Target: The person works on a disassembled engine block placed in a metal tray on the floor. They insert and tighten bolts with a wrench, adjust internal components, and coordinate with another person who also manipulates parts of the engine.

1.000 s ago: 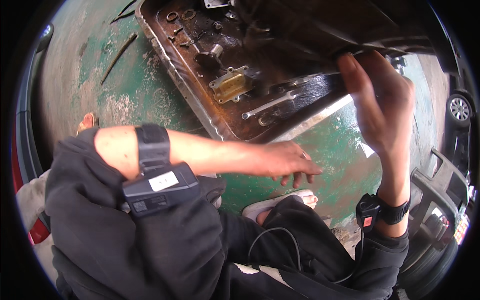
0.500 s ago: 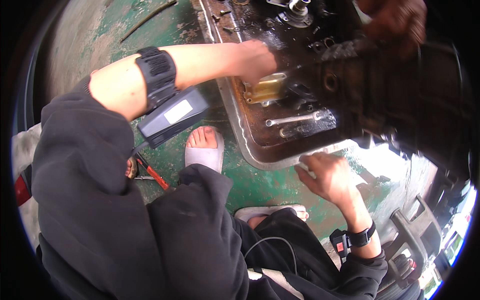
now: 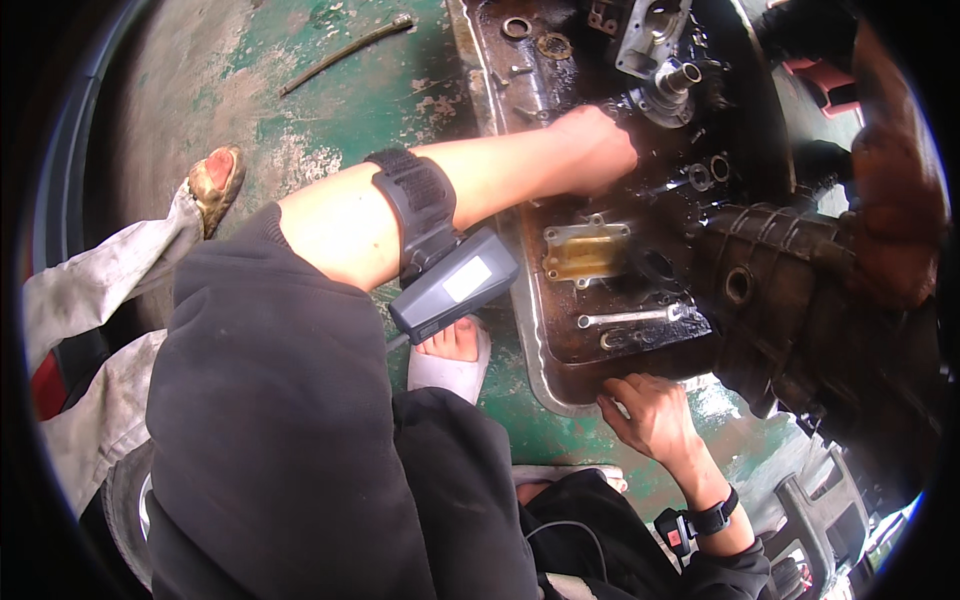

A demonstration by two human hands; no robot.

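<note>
My left hand (image 3: 597, 150) reaches over the oily metal tray (image 3: 541, 372), curled into a fist with its fingers turned out of sight. What it holds, if anything, is hidden. Just nearer than it lies a flat metal cover plate (image 3: 588, 252) with a yellowish surface and bolt ears. My right hand (image 3: 650, 412) is at the tray's near rim, fingers loosely bent and thumb apart, with nothing seen in it. A combination wrench (image 3: 632, 317) lies in the tray's near end, between the plate and my right hand.
A large dark ribbed casing (image 3: 770, 290) stands at the right, beside another person's arm (image 3: 895, 180). A flanged shaft part (image 3: 670, 92), a grey housing (image 3: 650, 38) and rings (image 3: 516, 28) are in the tray's far part. A rod (image 3: 345, 55) lies on the green floor.
My view has swung, showing more of the tray's far end. My left hand has moved farther from the cover plate. The other person's hand has left the top of the casing.
</note>
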